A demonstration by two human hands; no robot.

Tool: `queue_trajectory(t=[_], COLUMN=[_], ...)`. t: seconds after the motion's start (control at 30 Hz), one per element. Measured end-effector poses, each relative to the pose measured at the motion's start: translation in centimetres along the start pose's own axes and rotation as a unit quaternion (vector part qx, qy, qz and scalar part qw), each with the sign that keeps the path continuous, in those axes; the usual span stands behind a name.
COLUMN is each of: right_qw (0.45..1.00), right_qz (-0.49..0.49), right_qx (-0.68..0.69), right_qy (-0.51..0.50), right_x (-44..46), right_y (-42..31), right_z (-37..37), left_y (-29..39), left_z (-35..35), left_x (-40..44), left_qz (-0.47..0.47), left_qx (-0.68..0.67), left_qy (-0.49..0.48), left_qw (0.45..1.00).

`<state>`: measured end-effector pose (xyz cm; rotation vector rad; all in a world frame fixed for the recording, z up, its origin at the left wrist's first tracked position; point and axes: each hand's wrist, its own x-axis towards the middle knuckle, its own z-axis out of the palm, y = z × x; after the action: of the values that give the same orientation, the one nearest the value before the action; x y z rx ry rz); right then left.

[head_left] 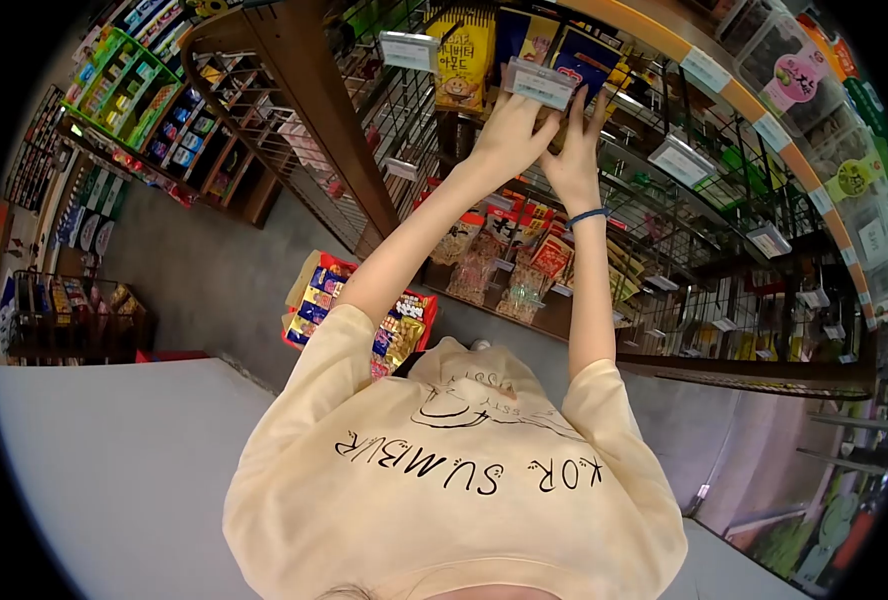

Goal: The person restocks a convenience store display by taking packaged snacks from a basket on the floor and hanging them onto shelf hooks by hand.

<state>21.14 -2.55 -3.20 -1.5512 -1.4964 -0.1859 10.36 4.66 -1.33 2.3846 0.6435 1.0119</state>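
Closely paired, both hands reach up and forward to a wire rack, the thumbs almost meeting. The left hand (512, 135) angles inward, its fingers at a clear price-tag holder (542, 84) with the tips partly hidden by it. The right hand (572, 165) stands more upright, its fingers straight and spread, the tips at the lower edge of a navy packet (586, 62). Whether either set of fingers grips anything, I cannot tell.

Just left of the left fingers hangs a yellow packet (464, 55); a white label holder (409, 50) sits farther left. Below the right fingers, a dark wristband (589, 215) circles the wrist. Both arms are stretched long, the left slanting across, the right nearly straight. Beneath the fingers, packets of snacks (549, 255) stand on a lower shelf. Farther down and left of the fingers is a red-and-blue carton (404, 325), partly behind the left arm. Farthest back from the fingers, toward the body, spreads the cream shirt (454, 480).
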Motion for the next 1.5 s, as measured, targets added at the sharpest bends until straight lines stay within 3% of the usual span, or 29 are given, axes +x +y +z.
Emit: queue_trajectory(t=[0.07, 0.13, 0.27, 0.53, 0.6, 0.7, 0.8, 0.87, 0.97, 1.07, 1.2, 1.27, 1.33, 1.43, 1.47, 1.5], right_qw=[1.0, 0.999, 0.996, 0.998, 0.996, 0.97, 0.871, 0.867, 0.845, 0.807, 0.747, 0.729, 0.709, 0.69, 0.688, 0.645], right_qz=[0.002, 0.038, 0.085, 0.022, 0.017, 0.084, 0.222, 0.187, 0.139, 0.134, 0.174, 0.178, 0.184, 0.365, 0.365, 0.487], right_qx=[-0.005, -0.001, -0.007, 0.055, 0.087, 0.125, 0.25, 0.226, 0.174, 0.119, 0.085, 0.072, 0.059, 0.07, 0.067, 0.092], right_qy=[0.001, -0.017, 0.007, 0.023, -0.032, -0.189, -0.36, -0.404, -0.485, -0.563, -0.635, -0.657, -0.678, -0.621, -0.624, -0.582], right_x=[-0.2, -0.6, -2.6, -11.6, -15.2, -19.9, -24.6, -28.1, -31.6, -33.0, -35.4, -37.0, -38.2, -41.3, -41.1, -40.5], right_y=[0.2, -0.2, -3.0, -8.9, -9.5, -10.2, -8.7, -6.2, -3.1, -2.2, -1.2, -0.1, 0.4, 2.5, 2.2, 1.5], right_z=[0.2, -0.1, -0.7, 3.1, 4.7, 6.0, 7.8, 9.5, 11.3, 12.4, 15.0, 16.7, 18.1, 20.9, 21.2, 21.4], left_y=[-0.4, 0.2, 1.6, 2.0, 1.1, -0.9, -1.3, -2.8, -3.3, -3.9, -5.9, -5.9, -6.0, -8.2, -9.3, -10.0], left_z=[0.7, 0.1, -0.5, -1.7, -1.7, -1.6, -1.4, 0.4, 1.3, 2.3, 5.8, 5.3, 4.9, 6.2, 7.0, 7.2], left_x=[-0.7, -1.7, -5.7, -19.7, -24.1, -31.8, -38.2, -43.3, -46.9, -48.8, -52.8, -52.8, -52.6, -55.0, -56.1, -56.7], left_qz=[0.091, 0.051, 0.046, -0.128, -0.203, -0.314, -0.462, -0.476, -0.652, -0.697, -0.675, -0.675, -0.68, -0.695, -0.706, -0.707], left_qx=[0.085, 0.021, 0.001, -0.071, -0.047, -0.006, 0.028, 0.051, -0.055, -0.126, -0.159, -0.165, -0.185, -0.172, -0.139, -0.141], left_qy=[0.077, 0.026, 0.068, 0.163, 0.163, 0.117, 0.089, 0.095, 0.1, 0.104, 0.141, 0.065, 0.099, 0.135, 0.137, 0.138], left_qw=[0.989, 0.998, 0.997, 0.976, 0.964, 0.942, 0.882, 0.873, 0.75, 0.698, 0.706, 0.717, 0.703, 0.685, 0.681, 0.679])
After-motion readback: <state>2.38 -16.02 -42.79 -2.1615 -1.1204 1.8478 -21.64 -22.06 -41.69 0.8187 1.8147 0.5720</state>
